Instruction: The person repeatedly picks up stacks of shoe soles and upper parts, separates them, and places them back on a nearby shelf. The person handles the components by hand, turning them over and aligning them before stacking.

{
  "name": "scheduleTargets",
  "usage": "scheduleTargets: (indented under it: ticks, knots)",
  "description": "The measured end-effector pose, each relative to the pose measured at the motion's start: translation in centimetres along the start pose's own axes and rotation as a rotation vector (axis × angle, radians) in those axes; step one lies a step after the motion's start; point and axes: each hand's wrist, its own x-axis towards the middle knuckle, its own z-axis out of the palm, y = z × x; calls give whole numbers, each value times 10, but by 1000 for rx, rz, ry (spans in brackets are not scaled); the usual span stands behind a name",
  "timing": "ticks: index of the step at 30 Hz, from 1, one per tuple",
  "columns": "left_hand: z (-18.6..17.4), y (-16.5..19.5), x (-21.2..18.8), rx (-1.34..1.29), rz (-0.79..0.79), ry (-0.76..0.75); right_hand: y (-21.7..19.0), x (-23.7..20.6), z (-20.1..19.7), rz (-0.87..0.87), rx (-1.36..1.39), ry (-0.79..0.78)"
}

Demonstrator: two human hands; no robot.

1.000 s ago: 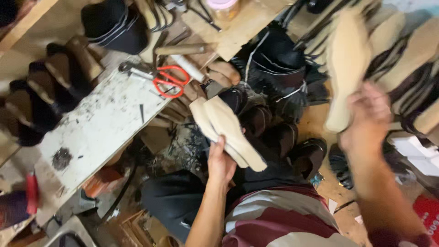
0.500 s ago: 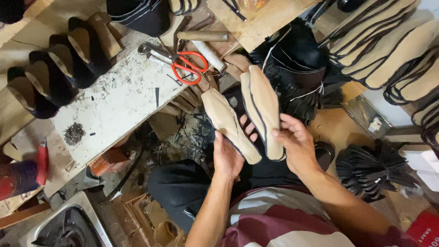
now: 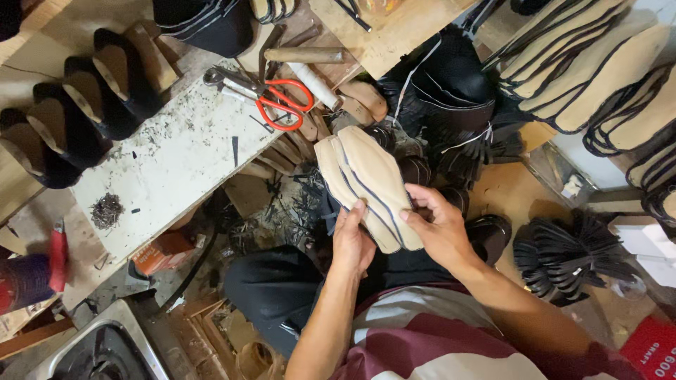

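Both hands hold a small stack of tan shoe insoles (image 3: 366, 179) with dark edging, pressed together above my lap. My left hand (image 3: 352, 239) grips the stack's near left edge, fingers curled up over it. My right hand (image 3: 440, 225) clasps the near right side, thumb on top. The soles fan out slightly at their far ends. Below them lie dark scraps and black shoe uppers (image 3: 451, 91).
A scuffed white work board (image 3: 169, 162) lies at left with red-handled scissors (image 3: 285, 102), a hammer (image 3: 303, 55) and a pile of small nails (image 3: 107, 210). Black shoes on lasts (image 3: 77, 112) line the far left. More tan insoles (image 3: 591, 63) are stacked at top right; black strips (image 3: 563, 257) lie right.
My right hand brought an insole down from the upper right stack and laid it against those in my left hand. Both hands now squeeze the soles into one stack.
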Motion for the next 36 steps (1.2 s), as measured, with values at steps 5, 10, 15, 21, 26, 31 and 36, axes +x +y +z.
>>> scheduleTargets:
  ticks: [5,10,15,21,26,31,36]
  knots:
    - [-4,0,1,-57,-7,-21,11,7,-6,9,168,-24]
    - [-19,-17,6,135,-22,-14,20,1,6,36,327,-90]
    - [-34,-24,9,203,-62,-2,23,-2,10,15,265,-148]
    - [-34,-10,2,204,-19,29,25,9,1,-39,581,66]
    - [-33,-7,1,202,114,25,23,6,9,-67,-68,52]
    - [-40,-19,4,221,113,117,19,-21,38,-84,-40,-101]
    - [-45,-20,-1,195,73,-52,9,-27,41,-304,-173,-170]
